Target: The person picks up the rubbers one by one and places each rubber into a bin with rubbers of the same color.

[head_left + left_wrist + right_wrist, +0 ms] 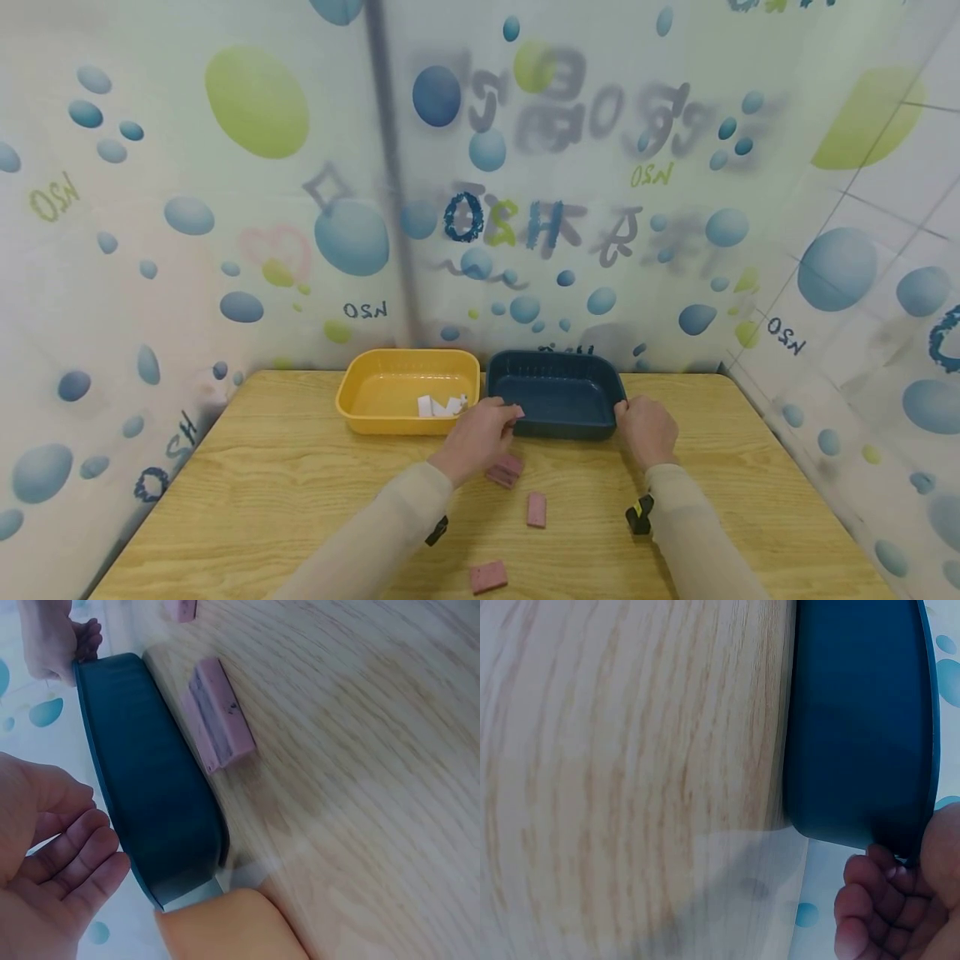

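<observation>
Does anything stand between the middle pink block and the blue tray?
Nothing visible stands straight between the middle block and the blue tray; at least one more pink block sits just left of that line.

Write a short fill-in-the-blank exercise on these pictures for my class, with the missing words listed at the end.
1. The tray that holds the white pieces is coloured ____.
2. In the head view, that tray stands to the ____ of the blue tray.
3. The person's ____ hand grips the blue tray at the end farther from the other tray.
4. The blocks lying on the table are coloured ____.

Missing words: yellow; left; right; pink.
</observation>
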`<state>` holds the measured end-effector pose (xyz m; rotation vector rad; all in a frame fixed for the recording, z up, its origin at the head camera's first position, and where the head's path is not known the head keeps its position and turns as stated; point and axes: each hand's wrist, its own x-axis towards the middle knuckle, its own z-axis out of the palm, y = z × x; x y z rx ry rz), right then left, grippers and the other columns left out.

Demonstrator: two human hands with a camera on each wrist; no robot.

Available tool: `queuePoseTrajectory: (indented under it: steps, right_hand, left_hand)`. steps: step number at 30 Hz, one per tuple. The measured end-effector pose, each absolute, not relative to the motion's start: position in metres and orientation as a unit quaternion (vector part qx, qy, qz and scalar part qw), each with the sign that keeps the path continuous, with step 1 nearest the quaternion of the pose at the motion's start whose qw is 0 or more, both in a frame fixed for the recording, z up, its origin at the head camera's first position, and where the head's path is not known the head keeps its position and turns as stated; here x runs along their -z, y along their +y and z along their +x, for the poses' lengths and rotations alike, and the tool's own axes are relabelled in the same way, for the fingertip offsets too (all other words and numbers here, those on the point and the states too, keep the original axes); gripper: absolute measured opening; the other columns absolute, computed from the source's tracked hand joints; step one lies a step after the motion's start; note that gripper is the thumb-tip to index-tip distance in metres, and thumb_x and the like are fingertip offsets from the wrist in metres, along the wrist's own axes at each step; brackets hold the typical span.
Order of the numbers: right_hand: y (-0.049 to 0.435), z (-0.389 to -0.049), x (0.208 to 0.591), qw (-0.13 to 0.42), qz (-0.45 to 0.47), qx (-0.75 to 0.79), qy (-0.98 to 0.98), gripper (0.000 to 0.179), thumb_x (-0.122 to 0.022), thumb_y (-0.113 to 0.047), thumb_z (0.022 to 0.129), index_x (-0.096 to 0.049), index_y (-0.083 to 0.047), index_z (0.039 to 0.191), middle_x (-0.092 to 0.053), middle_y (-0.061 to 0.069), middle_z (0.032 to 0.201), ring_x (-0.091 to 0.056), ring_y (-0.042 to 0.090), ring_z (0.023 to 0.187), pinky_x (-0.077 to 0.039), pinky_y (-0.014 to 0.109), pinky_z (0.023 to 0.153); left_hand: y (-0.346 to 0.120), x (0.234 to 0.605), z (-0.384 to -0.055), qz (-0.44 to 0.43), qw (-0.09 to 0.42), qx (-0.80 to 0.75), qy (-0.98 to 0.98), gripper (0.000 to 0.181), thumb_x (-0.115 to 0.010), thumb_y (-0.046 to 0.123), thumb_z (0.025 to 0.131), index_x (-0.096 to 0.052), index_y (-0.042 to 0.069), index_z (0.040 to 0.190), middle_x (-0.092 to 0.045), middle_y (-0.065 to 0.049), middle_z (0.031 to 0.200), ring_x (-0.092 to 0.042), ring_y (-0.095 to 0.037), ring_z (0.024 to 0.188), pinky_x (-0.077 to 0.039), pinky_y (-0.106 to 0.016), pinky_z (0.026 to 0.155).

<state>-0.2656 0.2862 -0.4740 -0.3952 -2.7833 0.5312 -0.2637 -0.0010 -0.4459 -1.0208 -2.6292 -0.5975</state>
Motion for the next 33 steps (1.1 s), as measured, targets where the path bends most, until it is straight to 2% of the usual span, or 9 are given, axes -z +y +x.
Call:
queuePoseTrajectory:
  steps: [3,9,15,21,25,33]
  right_hand:
    - [0.286,-0.265,0.474,0.141,-0.138,-0.183,-0.963,0.047,-0.05,-0.015,0.097,-0.036,-0.015,0.052,-0.029,-0.002,0.054,-0.032,0.018,0.051,-0.026,0.031,0.045]
    - [0.286,-0.265,0.473,0.142,-0.138,-0.183,-0.963,0.047,-0.051,-0.015,0.097,-0.037,-0.014,0.052,-0.03,-0.002,0.054,-0.033,0.018,0.05,-0.027,0.031,0.045]
    - [0.285,-0.264,0.472,0.141,-0.139,-0.181,-0.963,0.048,-0.051,-0.015,0.098,-0.036,-0.014,0.052,-0.03,-0.002,0.054,-0.033,0.017,0.05,-0.027,0.031,0.044]
    - [0.285,-0.264,0.472,0.139,-0.137,-0.184,-0.963,0.048,-0.051,-0.015,0.097,-0.037,-0.014,0.052,-0.03,-0.002,0.054,-0.033,0.017,0.05,-0.026,0.03,0.045]
    - [0.285,-0.264,0.471,0.138,-0.137,-0.183,-0.964,0.048,-0.05,-0.015,0.098,-0.037,-0.014,0.051,-0.03,-0.001,0.054,-0.034,0.018,0.05,-0.027,0.03,0.045]
    - [0.284,-0.263,0.471,0.134,-0.139,-0.184,-0.964,0.048,-0.05,-0.015,0.098,-0.037,-0.014,0.052,-0.03,-0.001,0.053,-0.034,0.018,0.05,-0.027,0.031,0.044]
  left_hand:
    - [-0.006,0.446,-0.263,-0.35,0.123,0.206,-0.906,0.009,-0.071,0.001,0.09,-0.077,0.005,0.093,-0.054,0.002,0.072,-0.046,-0.011,0.064,-0.04,-0.022,0.059]
    - [-0.017,0.45,-0.263,-0.347,0.128,0.211,-0.905,0.009,-0.07,-0.001,0.087,-0.077,0.004,0.087,-0.063,-0.001,0.079,-0.058,-0.014,0.072,-0.054,-0.028,0.07]
    - [-0.027,0.455,-0.263,-0.334,0.133,0.212,-0.909,0.014,-0.069,-0.003,0.083,-0.068,0.008,0.074,-0.056,0.0,0.073,-0.048,-0.014,0.067,-0.047,-0.027,0.064]
    - [-0.04,0.456,-0.262,-0.323,0.126,0.212,-0.914,0.017,-0.071,-0.003,0.085,-0.066,0.009,0.074,-0.057,0.001,0.074,-0.048,-0.012,0.069,-0.048,-0.027,0.065]
    - [-0.049,0.455,-0.262,-0.313,0.117,0.216,-0.917,0.02,-0.071,-0.003,0.086,-0.064,0.01,0.073,-0.052,0.003,0.07,-0.044,-0.013,0.067,-0.044,-0.028,0.064]
    - [-0.067,0.458,-0.258,-0.311,0.12,0.21,-0.919,0.008,-0.072,-0.003,0.083,-0.071,0.005,0.081,-0.051,0.002,0.072,-0.042,-0.013,0.066,-0.041,-0.027,0.061]
